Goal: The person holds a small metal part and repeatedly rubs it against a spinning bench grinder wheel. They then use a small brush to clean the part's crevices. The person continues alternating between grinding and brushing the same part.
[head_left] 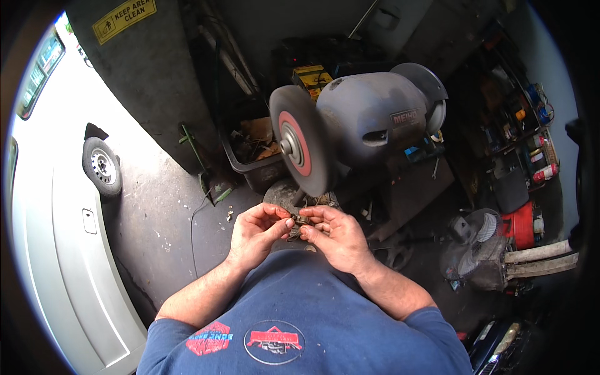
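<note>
A small, dark metal part (pixel 300 220) sits between my two hands, just in front of my chest. My left hand (pixel 262 226) pinches its left side between thumb and fingers. From the other side my right hand (pixel 334 234) grips it the same way. The fingers cover much of the part, so its exact kind is hard to make out. Right beyond my hands stands a grey bench grinder (pixel 369 106). Its near left end carries a dark wheel (pixel 319 140) with a red centre, apart from my fingers.
A black bin (pixel 253 165) with scraps stands behind the wheel. To the left a silver vehicle (pixel 69 250) is parked, and a loose-looking cable (pixel 195 231) lies on the floor. A fan (pixel 465 259) and a red container (pixel 520 225) are at the right, below cluttered shelves (pixel 509 134).
</note>
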A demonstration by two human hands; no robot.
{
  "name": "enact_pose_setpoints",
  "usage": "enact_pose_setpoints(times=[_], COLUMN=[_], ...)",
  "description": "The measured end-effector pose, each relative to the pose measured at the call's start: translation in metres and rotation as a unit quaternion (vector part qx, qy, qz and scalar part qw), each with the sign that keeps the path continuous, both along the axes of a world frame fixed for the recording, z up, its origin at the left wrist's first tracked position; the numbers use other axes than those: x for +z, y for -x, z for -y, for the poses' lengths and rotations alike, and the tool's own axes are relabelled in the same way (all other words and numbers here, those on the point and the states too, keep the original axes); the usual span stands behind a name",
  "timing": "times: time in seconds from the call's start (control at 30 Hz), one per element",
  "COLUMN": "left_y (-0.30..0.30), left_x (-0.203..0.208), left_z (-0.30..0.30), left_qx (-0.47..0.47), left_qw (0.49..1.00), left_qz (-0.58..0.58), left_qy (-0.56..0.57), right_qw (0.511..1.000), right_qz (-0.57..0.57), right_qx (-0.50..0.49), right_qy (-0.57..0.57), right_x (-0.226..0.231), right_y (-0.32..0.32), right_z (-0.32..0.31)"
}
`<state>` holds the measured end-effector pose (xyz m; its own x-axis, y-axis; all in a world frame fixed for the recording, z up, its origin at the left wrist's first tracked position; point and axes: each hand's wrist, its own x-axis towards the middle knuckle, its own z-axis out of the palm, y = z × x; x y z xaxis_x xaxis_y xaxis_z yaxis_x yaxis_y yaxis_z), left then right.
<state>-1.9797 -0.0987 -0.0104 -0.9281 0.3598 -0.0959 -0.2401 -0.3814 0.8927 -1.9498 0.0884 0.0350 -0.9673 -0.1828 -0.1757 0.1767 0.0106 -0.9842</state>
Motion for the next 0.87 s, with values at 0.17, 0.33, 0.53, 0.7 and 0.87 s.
enact_pose_setpoints(times=[0.17,0.33,0.53,0.7,0.87], left_y=[-0.001,0.006,0.018,0.020,0.020], left_x=[0.010,0.022,0.028,0.027,0.027], left_z=[-0.004,-0.017,-0.025,-0.027,-0.030], left_qx=[0.030,0.048,0.059,0.057,0.059], left_qw=[0.998,0.997,0.998,0.998,0.998], left_qz=[-0.021,0.028,0.017,0.012,0.006], left_qy=[-0.045,-0.046,-0.009,-0.020,-0.009], right_qw=[0.998,0.992,0.994,0.989,0.993], right_qz=[0.034,-0.013,-0.010,-0.003,-0.002], right_qx=[-0.019,-0.038,-0.063,-0.084,-0.060], right_qy=[0.049,0.120,0.085,0.125,0.098], right_x=[0.002,0.007,0.016,0.019,0.019], right_y=[-0.003,0.008,0.019,0.019,0.021], right_z=[-0.001,-0.001,-0.003,-0.001,-0.007])
